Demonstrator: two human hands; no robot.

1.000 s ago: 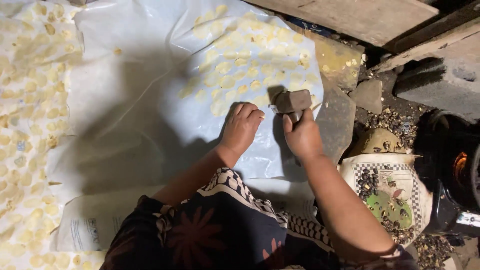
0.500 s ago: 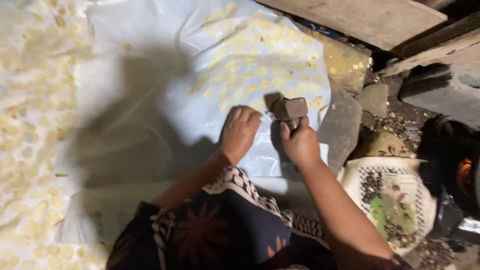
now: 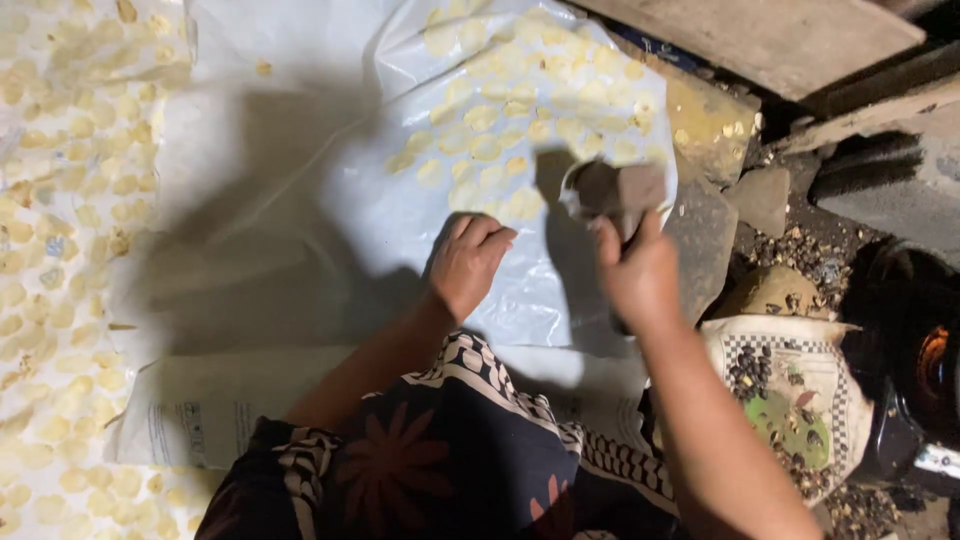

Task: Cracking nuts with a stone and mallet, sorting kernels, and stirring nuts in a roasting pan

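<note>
**Inspector A:** Right side of the head view: a patterned cloth (image 3: 790,385) lies on the ground, carrying dark seeds (image 3: 745,372). More seeds and husks (image 3: 800,255) are scattered on the dirt above it.

**Inspector B:** Noted. Beyond that?

**Inspector A:** A dark stove (image 3: 915,350) at the right edge, an orange glow inside. Wooden planks (image 3: 760,40) run across the top right, with a grey block (image 3: 890,190) beneath them.

**Inspector B:** And the left?

**Inspector A:** A pale sheet (image 3: 60,250) covered with rows of flat yellowish discs (image 3: 75,215), lying close together.
</note>
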